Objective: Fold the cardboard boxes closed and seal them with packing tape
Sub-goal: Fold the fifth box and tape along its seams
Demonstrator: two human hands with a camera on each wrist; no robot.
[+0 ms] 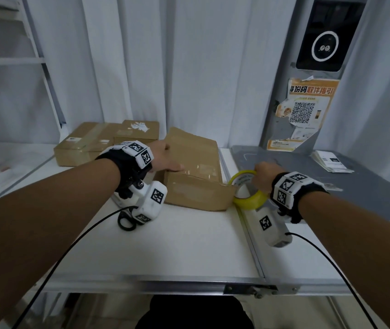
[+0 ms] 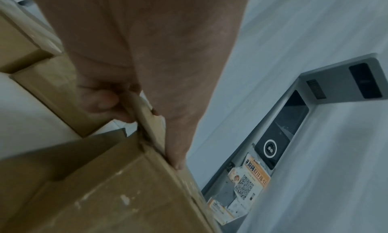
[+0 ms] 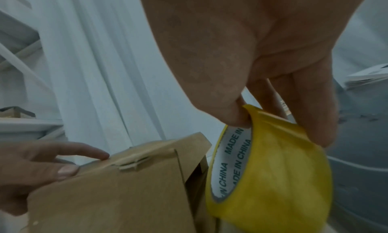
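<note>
White pleated curtains [image 1: 189, 62] hang across the whole back of the room in front of you, with a white metal shelf frame [image 1: 34, 55] at far left and a tall grey kiosk panel [image 1: 308, 74] at right carrying a dark screen with a white ring [image 1: 325, 45] and a torn orange QR-code poster [image 1: 305, 110]. Your work surface is a white tabletop with a metal front edge [image 1: 177, 252]; beside it on the right lies a grey slab [image 1: 367, 186] bearing a small stack of white paper slips [image 1: 331, 160].

The worn brown cardboard box [image 1: 196, 167] you are closing sits at the middle of the white tabletop, its right end close to the seam with the grey slab. Behind it on the left are two flat brown sealed cartons [image 1: 89, 143], touching one another.

Your left hand [image 1: 165, 157] holds the box: thumb along the near top edge, fingers curled round a flap, as the left wrist view shows. Your right hand [image 1: 264, 176] pinches the yellow roll of packing tape [image 1: 248, 192], thumb inside the core and fingers on the outer face, the roll upright just beside the box's right end; contact between them cannot be told. Black-handled scissors [image 1: 127, 219] lie on the tabletop under your left wrist.
</note>
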